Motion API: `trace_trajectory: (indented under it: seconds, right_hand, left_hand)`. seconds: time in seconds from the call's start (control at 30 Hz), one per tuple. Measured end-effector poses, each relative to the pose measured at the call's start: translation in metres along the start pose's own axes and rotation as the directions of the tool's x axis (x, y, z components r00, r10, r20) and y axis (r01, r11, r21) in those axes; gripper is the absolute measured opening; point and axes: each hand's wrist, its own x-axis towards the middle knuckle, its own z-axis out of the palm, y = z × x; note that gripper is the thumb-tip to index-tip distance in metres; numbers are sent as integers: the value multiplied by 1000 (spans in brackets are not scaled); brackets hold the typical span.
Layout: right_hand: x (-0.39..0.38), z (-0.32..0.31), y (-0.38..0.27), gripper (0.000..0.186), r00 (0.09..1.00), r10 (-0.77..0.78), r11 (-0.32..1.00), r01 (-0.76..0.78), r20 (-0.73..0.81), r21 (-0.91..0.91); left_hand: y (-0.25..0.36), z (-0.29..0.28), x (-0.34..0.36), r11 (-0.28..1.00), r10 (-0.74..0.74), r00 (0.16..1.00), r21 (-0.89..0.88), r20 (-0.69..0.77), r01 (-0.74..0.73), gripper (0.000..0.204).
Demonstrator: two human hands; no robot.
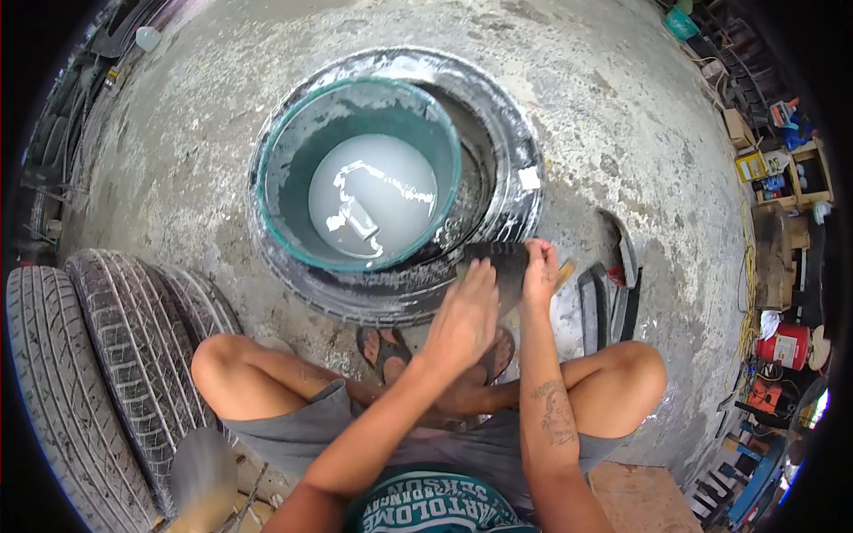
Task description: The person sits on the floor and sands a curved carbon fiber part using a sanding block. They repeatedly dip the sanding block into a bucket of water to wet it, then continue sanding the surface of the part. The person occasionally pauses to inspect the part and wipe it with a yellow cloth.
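Observation:
My right hand (539,271) grips the edge of a dark, flat rubber-like piece (508,274) over the front right of a big tire (338,298). My left hand (464,315) lies over that piece, fingers stretched and slightly blurred. A wooden stick (563,275) shows just beyond my right hand; whether it is held is unclear. Inside the tire's ring sits a green tub (293,218), tilted slightly in view, with milky gray liquid and a small pale block-like shape (360,216). My sandaled feet show below the tire.
Several tires (124,355) stand at the left. Curved dark pieces (609,298) lie right of my hands. Along the right edge are a wooden crate (804,182), a red container (784,346) and clutter. A wooden board (644,497) shows at lower right, clutter (53,195) along the left edge.

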Motion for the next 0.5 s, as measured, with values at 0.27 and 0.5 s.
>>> trace_trajectory:
  seconds: [0.27,0.5]
  right_hand:
    - [12,0,6,13,1000,31,999,-31,2,19]
    - [6,6,6,17,1000,29,999,-29,4,20]
  left_hand:
    - [-8,10,-1,996,-85,989,22,-125,88,38]
    - [-21,4,0,994,-99,985,-47,-142,93,36]
